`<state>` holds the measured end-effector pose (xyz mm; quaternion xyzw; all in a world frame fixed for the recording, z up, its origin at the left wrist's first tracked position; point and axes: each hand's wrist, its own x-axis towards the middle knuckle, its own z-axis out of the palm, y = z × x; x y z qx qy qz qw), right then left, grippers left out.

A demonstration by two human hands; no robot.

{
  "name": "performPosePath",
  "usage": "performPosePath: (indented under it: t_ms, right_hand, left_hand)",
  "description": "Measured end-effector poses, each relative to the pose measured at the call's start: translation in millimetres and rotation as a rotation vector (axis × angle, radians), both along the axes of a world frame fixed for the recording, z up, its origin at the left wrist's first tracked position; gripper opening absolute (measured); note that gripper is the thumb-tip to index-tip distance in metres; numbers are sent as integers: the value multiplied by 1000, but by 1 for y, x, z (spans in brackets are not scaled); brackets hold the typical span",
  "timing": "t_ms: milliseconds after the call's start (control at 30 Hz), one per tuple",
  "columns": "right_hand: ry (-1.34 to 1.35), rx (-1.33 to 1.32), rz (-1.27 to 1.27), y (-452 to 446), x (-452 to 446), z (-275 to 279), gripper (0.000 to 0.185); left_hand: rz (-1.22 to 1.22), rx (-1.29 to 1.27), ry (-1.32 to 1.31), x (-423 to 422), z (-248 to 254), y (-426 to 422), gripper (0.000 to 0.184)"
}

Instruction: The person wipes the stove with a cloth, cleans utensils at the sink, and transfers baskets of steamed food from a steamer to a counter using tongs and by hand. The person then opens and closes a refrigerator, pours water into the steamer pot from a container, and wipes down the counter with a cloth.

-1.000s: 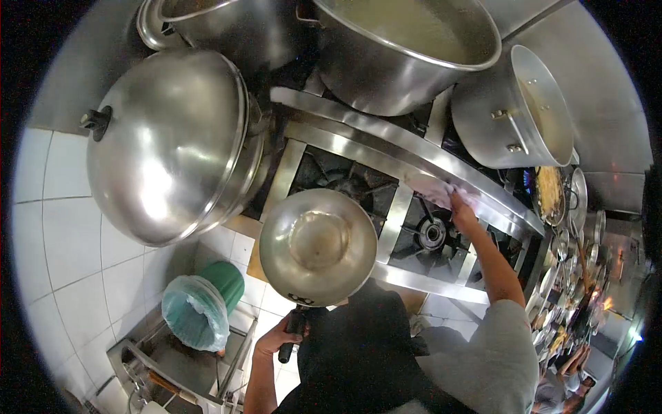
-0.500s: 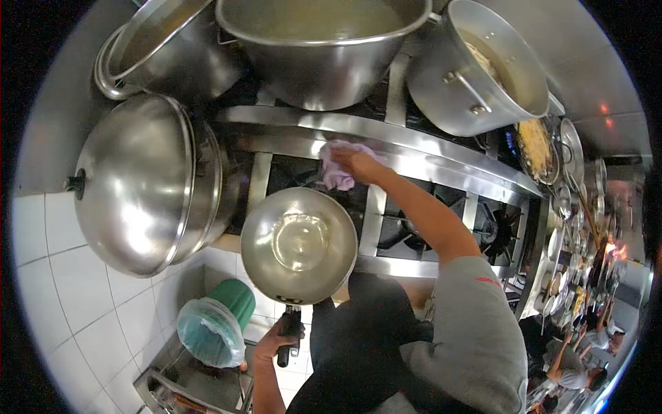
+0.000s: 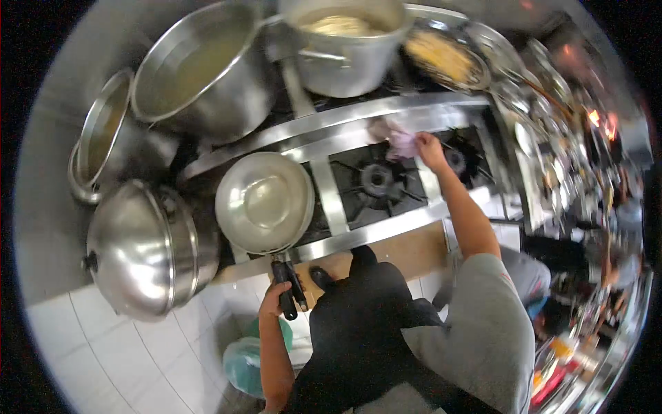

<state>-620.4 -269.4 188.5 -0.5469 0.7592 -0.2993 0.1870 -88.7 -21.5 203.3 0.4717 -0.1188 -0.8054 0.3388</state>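
My left hand (image 3: 275, 299) is closed around the black handle of a deep steel frying pan (image 3: 265, 196), which sits over the left part of the front stove. A second black handle (image 3: 298, 288) shows right beside the first; what it belongs to is hidden under the pan. Out to the right, my right hand (image 3: 429, 148) pinches a crumpled lilac cloth (image 3: 402, 143). The cloth hangs by the stove's steel back ledge, above the burners, and its left end is blurred.
Large steel pots (image 3: 207, 76) and an aluminium pot (image 3: 345, 58) stand on the raised rear stove, with a pan of frying food (image 3: 445, 58) beside them. A domed steel lid (image 3: 134, 248) is at left. Below is a bin with a plastic liner (image 3: 248, 362). People and flames are at right.
My right hand has carried the cloth rightward along the stove. The frying pan now lies further in over the stove, my left hand still on its handle. The camera view has turned right.
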Motion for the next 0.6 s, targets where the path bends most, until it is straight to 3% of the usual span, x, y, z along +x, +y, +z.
performPosePath:
  t_ms: [67,200,267,300,400,433,467,600]
  right_hand:
    - [-514,81,-3,69,-9,25,20]
    - [-825,94,-306,221,10,103,19]
    - [-1014,67,-388,281,-1,104,24]
    - [-1063,4,-439,303,-7,101,26]
    - [-1029,-126,-544,360,-50,111,28]
    - [-885,-126,-588,375,-79,102,27]
    - [-989,-260,-631,377,-77,140,27]
    - [-674,-471,-678,377,-157,177,28]
  left_hand:
    - [-77,11,4,3,-12,-12,44]
    - [-156,-107,84,-9,-5,-32,56]
    - [-166,34,308,9,-49,-42,69]
    - [-206,27,320,1,-43,-45,69]
    - [-134,-6,218,-10,-10,-41,83]
    - [-81,26,204,-13,-1,-39,86]
    - [-20,56,189,-16,5,-36,89]
    - [71,16,139,18,-36,-8,84]
